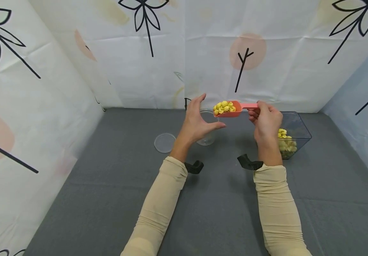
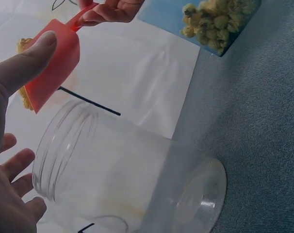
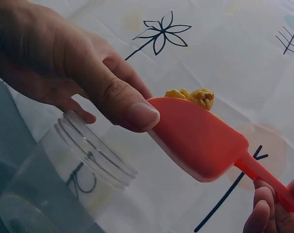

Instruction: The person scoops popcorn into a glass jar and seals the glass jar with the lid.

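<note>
My right hand (image 1: 267, 122) holds a red scoop (image 1: 235, 111) by its handle, level in the air. Yellow popcorn (image 1: 224, 107) is heaped in its bowl. A clear wide-mouthed jar (image 2: 122, 170) stands upright on the table, partly hidden behind my left hand (image 1: 196, 122) in the head view. Thumb and fingers of that hand are spread apart beside the jar's threaded rim. The left thumb (image 3: 122, 102) overlaps the scoop's front edge in the right wrist view; whether they touch I cannot tell. The scoop's tip is above the jar mouth.
A clear lid (image 1: 164, 143) lies flat on the grey table (image 1: 113, 199), left of the jar. To the right, a transparent bin (image 1: 302, 137) contains more popcorn (image 1: 286, 145), partly behind the right hand. Patterned white cloth (image 1: 209, 71) hangs behind the table.
</note>
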A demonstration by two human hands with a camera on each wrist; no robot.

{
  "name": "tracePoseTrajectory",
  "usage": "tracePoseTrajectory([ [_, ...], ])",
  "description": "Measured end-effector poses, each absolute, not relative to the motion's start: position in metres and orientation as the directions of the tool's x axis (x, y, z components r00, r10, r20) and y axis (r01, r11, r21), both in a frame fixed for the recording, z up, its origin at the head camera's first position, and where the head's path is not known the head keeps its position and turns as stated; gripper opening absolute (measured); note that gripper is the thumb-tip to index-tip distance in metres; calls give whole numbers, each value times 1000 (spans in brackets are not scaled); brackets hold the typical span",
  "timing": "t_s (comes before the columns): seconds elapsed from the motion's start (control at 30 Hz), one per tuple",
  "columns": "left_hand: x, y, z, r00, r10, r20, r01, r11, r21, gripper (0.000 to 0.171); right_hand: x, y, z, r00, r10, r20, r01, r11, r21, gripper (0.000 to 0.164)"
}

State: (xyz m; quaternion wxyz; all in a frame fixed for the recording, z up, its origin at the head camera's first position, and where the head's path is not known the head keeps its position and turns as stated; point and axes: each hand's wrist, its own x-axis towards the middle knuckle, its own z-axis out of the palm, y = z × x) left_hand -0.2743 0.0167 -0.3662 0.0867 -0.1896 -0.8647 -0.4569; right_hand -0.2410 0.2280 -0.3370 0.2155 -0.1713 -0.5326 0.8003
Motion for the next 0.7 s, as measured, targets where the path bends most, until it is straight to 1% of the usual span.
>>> tracePoseTrajectory([
  [0.13,-277,12,-371,-917,267,295,392,478,786,114,-242,225,-341,-862,506,-46,-155,-347,-925,14],
  [0.3,-280,8,-377,-917,295,269,381,445,810,115,-243,223,-345,-860,510,-24,-146,-291,-946,18],
  [0.4,-282,8,-380,-916,303,262,377,428,821,114,-243,222,-346,-859,512,-23,-147,-290,-946,20],
  [0.7,-287,10,-389,-934,305,184,306,421,854,115,-240,222,-349,-865,501,-11,-145,-271,-952,18],
])
